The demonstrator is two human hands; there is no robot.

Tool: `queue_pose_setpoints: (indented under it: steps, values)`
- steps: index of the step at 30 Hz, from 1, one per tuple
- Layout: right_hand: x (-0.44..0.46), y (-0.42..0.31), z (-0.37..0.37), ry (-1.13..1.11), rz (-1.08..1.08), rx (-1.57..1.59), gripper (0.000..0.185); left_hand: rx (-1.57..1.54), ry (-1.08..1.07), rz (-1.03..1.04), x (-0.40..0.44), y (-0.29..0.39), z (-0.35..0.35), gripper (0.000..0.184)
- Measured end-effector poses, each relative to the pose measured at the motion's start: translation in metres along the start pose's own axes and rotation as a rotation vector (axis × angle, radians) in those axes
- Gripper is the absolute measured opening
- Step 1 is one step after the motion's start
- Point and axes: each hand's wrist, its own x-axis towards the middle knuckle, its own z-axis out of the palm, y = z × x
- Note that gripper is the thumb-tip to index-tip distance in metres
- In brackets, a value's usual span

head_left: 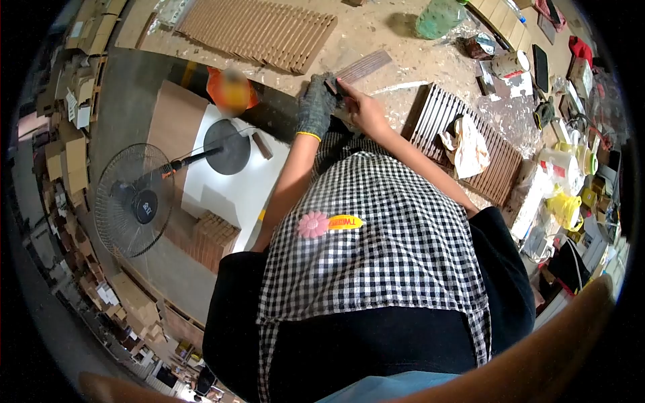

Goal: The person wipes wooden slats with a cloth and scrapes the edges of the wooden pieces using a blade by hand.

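At the table's near edge, my left hand point(316, 106), in a dark grey knitted glove with a yellow cuff, is closed around the near end of a brown grooved wooden strip point(365, 66). The strip's far part reaches out over the tabletop. My bare right hand point(366, 113) is beside it, its index finger stretched to the strip's near end and the other fingers curled. A small dark piece shows between the two hands; whether my right fingers grip it is hidden.
A row of notched wooden strips point(259, 30) lies at the back left. Right of my hands is a stack of slats point(470, 138) with a stained cloth point(467, 148) on it. A green plastic container point(438, 19), a paper cup point(510, 64) and a phone point(540, 67) are farther back. A fan point(138, 201) stands left.
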Motion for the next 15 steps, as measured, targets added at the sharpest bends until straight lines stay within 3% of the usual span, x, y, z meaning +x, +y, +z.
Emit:
queue_pose_setpoints:
  steps: [3,6,7,9,11,12,14,15]
  values:
    - [0.007,0.023,0.0,0.074,-0.045,0.127,0.071,-0.596,-0.165,0.007,0.008,-0.006,-0.006,0.039]
    - [0.02,0.024,-0.01,0.204,0.155,0.071,0.071,-0.46,0.313,-0.325,-0.009,0.057,0.036,0.038]
    - [0.015,0.018,-0.01,0.243,0.023,-0.01,0.066,-0.479,0.187,-0.276,-0.003,0.035,0.022,0.039]
    - [0.009,0.017,-0.002,0.016,0.025,0.056,0.062,-0.513,-0.066,-0.173,0.02,-0.025,-0.019,0.041]
    - [-0.001,0.007,0.007,-0.087,-0.081,0.058,0.06,-0.391,0.2,-0.29,0.014,0.006,0.003,0.043]
    - [0.001,0.009,0.004,-0.041,-0.032,0.102,0.059,-0.329,0.334,-0.346,0.007,0.025,0.016,0.045]
    - [0.011,0.019,-0.006,0.045,0.065,0.188,0.056,-0.376,0.184,-0.214,-0.012,0.046,0.031,0.046]
    - [0.017,0.019,-0.012,0.206,0.016,0.183,0.056,-0.396,0.108,-0.149,-0.017,0.049,0.033,0.046]
